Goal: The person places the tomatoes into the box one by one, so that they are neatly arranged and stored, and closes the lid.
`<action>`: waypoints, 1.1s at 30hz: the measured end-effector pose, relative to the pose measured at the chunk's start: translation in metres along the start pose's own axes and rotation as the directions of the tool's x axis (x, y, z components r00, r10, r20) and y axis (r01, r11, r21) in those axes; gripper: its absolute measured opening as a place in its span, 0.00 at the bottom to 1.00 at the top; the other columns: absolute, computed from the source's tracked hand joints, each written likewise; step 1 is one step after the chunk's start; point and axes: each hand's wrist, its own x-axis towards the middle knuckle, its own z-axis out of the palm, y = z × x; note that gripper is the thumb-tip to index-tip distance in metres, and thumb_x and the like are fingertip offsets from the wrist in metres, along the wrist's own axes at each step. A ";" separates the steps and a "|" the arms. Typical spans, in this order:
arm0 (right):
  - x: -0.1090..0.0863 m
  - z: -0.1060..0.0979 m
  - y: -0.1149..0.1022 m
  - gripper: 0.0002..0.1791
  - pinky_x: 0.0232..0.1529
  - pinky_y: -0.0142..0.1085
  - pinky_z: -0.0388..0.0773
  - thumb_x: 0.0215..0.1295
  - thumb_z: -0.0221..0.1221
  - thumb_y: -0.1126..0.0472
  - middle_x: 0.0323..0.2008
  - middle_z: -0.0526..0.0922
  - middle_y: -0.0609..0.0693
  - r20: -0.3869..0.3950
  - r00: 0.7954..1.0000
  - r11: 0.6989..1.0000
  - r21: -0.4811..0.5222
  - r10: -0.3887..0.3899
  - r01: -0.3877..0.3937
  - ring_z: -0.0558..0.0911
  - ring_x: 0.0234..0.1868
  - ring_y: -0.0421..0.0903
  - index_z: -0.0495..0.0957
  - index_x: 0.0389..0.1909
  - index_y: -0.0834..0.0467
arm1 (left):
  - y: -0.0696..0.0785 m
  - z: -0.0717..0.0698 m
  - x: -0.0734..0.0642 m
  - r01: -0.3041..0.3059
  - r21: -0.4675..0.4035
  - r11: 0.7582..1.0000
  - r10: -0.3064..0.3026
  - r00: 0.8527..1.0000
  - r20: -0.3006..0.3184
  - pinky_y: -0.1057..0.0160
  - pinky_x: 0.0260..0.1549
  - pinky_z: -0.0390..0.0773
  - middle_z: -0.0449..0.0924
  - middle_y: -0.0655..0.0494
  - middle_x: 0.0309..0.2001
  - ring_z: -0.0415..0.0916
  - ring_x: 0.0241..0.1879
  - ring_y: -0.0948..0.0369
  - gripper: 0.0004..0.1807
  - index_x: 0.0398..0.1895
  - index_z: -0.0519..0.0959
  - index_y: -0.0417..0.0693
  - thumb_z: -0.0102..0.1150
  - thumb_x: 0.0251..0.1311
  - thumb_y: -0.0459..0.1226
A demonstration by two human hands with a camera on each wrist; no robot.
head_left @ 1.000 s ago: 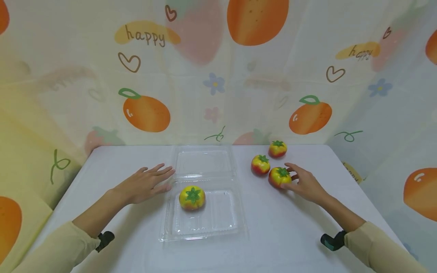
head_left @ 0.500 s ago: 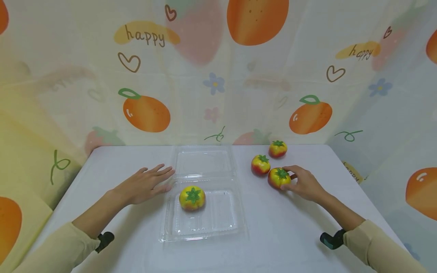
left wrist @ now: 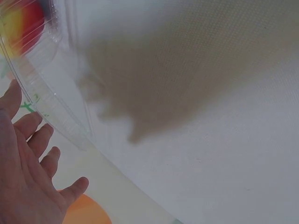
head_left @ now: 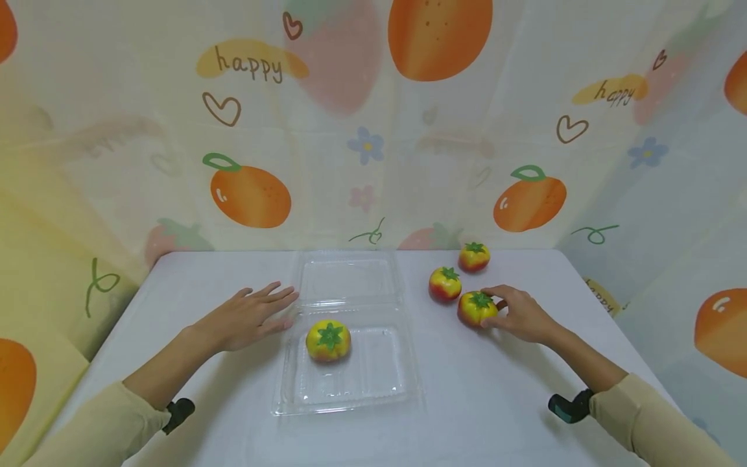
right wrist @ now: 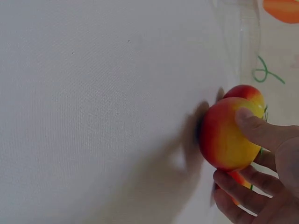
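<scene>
A yellow-red, green-topped round fruit (head_left: pixel 329 341) lay in the clear plastic container (head_left: pixel 379 363). Beside that, my left hand (head_left: pixel 245 319) was spread wide. My right hand (head_left: pixel 522 314) had just advanced slightly, pinching a second such fruit (head_left: pixel 474 311), right of the container; its grip appeared set. Two matching fruits (head_left: pixel 445 287) stood beyond.

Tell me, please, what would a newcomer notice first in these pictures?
Probably the big printed oranges on the pale backdrop behind the table. Next, the yellow-red fruits: one in the clear container, three to its right, the nearest fruit held by the right hand. The left hand is outstretched beside the container.
</scene>
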 end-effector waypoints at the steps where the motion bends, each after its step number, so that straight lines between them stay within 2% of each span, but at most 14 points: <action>1: 0.000 -0.001 -0.001 0.36 0.46 0.46 0.84 0.58 0.72 0.55 0.59 0.76 0.66 0.014 1.000 1.000 0.000 0.001 -0.001 0.81 0.48 0.57 0.72 0.63 0.68 | 0.000 0.000 0.000 0.002 0.000 1.000 -0.002 1.000 -0.001 0.32 0.65 0.57 0.61 0.49 0.74 0.53 0.74 0.42 0.35 0.75 0.62 0.48 0.48 0.72 0.55; 7: 0.000 -0.009 -0.007 0.36 0.43 0.43 0.84 0.58 0.72 0.54 0.57 0.78 0.63 0.086 0.996 1.000 -0.007 -0.015 0.015 0.80 0.48 0.55 0.72 0.64 0.67 | 0.001 0.000 0.001 -0.008 0.002 1.000 0.008 1.000 -0.005 0.31 0.65 0.57 0.62 0.48 0.74 0.54 0.74 0.42 0.35 0.75 0.63 0.48 0.49 0.72 0.55; 13: 0.000 -0.018 -0.025 0.36 0.47 0.48 0.83 0.60 0.70 0.52 0.58 0.78 0.62 0.136 0.986 0.995 0.015 -0.097 0.096 0.80 0.49 0.55 0.72 0.64 0.66 | 0.000 -0.002 0.001 -0.019 0.018 1.000 0.019 1.000 -0.001 0.31 0.64 0.58 0.63 0.49 0.74 0.54 0.74 0.43 0.34 0.75 0.63 0.47 0.48 0.72 0.55; 21: 0.005 -0.023 -0.063 0.36 0.48 0.50 0.82 0.60 0.70 0.53 0.60 0.78 0.60 0.158 0.961 0.974 0.067 -0.227 0.218 0.81 0.50 0.53 0.72 0.65 0.65 | 0.001 -0.004 0.001 -0.022 0.015 1.000 0.022 1.000 0.000 0.30 0.63 0.58 0.64 0.48 0.73 0.55 0.74 0.43 0.34 0.74 0.65 0.46 0.48 0.72 0.55; 28: 0.004 -0.014 -0.097 0.37 0.46 0.39 0.82 0.58 0.71 0.52 0.58 0.79 0.53 0.167 0.932 0.947 0.065 -0.322 0.316 0.80 0.50 0.46 0.72 0.66 0.60 | 0.001 -0.003 0.001 -0.019 0.023 1.000 0.019 1.000 0.004 0.31 0.63 0.59 0.64 0.48 0.73 0.55 0.74 0.43 0.35 0.74 0.64 0.46 0.48 0.72 0.55; 33: 0.004 -0.006 -0.113 0.36 0.45 0.36 0.81 0.58 0.71 0.51 0.57 0.78 0.49 0.190 0.913 0.933 0.068 -0.360 0.354 0.78 0.49 0.43 0.73 0.66 0.56 | 0.001 -0.002 0.001 -0.017 0.021 1.000 0.017 1.000 0.005 0.31 0.63 0.59 0.63 0.48 0.73 0.55 0.74 0.43 0.35 0.74 0.64 0.46 0.47 0.72 0.56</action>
